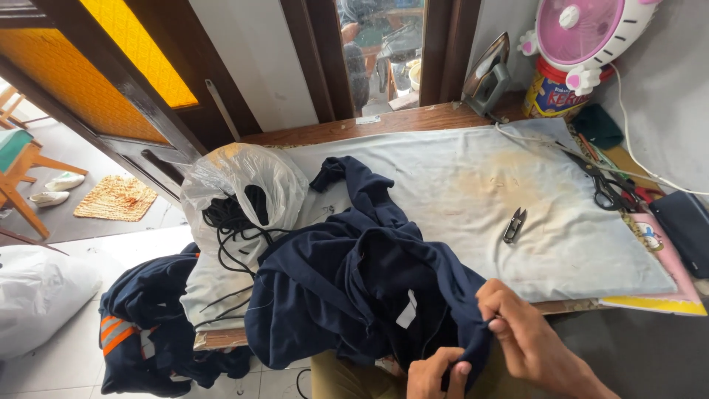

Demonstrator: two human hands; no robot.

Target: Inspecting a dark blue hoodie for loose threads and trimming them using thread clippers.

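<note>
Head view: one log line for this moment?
left hand: pinches navy garment | right hand: pinches its edge | thread snips: on grey cloth, untouched

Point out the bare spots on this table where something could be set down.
The pale cloth is bare between the navy garment, the thread snips and the iron. Crowded: the left end, under the plastic bag of black cord, and the right edge around the scissors.

Noted on the desk [443,118]: thread snips [514,225], black scissors [610,192], an upright iron [489,75], a pink fan [587,33], and a plastic bag [240,185] of black cord.
</note>
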